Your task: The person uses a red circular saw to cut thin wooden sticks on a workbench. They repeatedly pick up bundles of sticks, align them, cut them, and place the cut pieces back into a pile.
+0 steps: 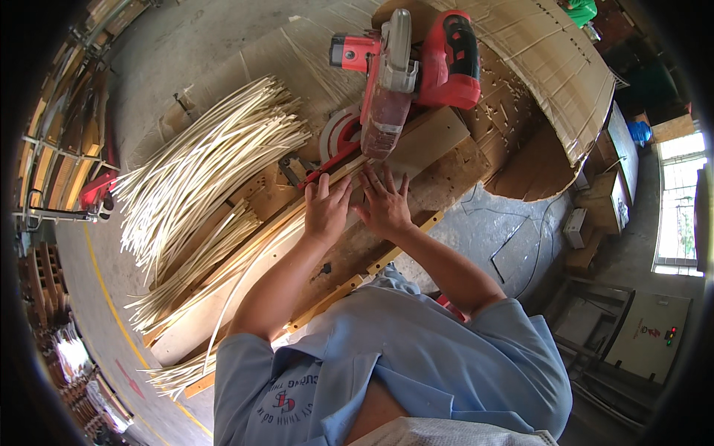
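Both of my hands lie side by side at the fence of a red mitre saw point(387, 97), just on the near side of its blade guard. My left hand point(327, 212) has its fingers stretched forward over the end of a row of thin pale cane strips point(286, 232). My right hand point(385, 204) is spread flat next to it, fingertips close under the guard. Whether strips run beneath my palms is hidden. The saw head stands above the wooden bench point(439, 167), and I cannot tell if the blade is turning.
A large heap of pale strips point(216, 163) lies left of the saw, with a smaller bundle point(216, 241) nearer me. Bent cardboard point(550, 67) with scattered offcuts stands behind and right. Racks of wood point(67, 141) line the far left. A grey electrical cabinet point(647, 334) is at right.
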`<state>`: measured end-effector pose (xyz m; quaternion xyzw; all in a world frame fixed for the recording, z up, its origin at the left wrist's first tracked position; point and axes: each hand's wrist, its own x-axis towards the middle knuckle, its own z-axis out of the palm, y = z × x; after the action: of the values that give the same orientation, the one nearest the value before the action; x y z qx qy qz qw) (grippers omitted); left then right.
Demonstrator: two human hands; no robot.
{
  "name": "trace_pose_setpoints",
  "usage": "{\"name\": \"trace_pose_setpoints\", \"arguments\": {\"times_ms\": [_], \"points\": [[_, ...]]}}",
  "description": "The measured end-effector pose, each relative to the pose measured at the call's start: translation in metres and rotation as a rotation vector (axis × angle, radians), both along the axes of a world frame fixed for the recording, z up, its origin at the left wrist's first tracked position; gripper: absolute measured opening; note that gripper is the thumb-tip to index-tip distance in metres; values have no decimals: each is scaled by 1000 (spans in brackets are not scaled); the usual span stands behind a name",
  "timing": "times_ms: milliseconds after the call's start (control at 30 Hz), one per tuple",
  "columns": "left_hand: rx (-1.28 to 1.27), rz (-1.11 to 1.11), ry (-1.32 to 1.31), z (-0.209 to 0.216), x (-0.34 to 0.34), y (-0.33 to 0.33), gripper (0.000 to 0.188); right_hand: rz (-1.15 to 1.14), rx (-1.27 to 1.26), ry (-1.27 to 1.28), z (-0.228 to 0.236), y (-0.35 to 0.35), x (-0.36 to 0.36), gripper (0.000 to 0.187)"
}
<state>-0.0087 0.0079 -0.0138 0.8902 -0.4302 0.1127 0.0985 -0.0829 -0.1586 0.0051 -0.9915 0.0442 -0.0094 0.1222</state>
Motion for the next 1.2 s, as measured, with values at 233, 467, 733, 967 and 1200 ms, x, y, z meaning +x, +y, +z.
{"name": "trace_pose_setpoints", "arguments": {"times_ms": [233,467,733,967,1200], "points": [[-123,-6,-15,4,-3,-14,37,-302,395,-573,26,-67,-6,24],[-61,-1,-38,-3,4,4,38,-511,707,-351,285,-118,93,67],[-35,-19,-51,4,2,-2,35,-343,288,-222,284,-136,159,42],[-41,-37,-36,7,0,1,35,-443,500,-285,272,-137,155,35],[-39,-24,-59,5,1,3,33,-546,496,-398,255,-100,109,77]]}}
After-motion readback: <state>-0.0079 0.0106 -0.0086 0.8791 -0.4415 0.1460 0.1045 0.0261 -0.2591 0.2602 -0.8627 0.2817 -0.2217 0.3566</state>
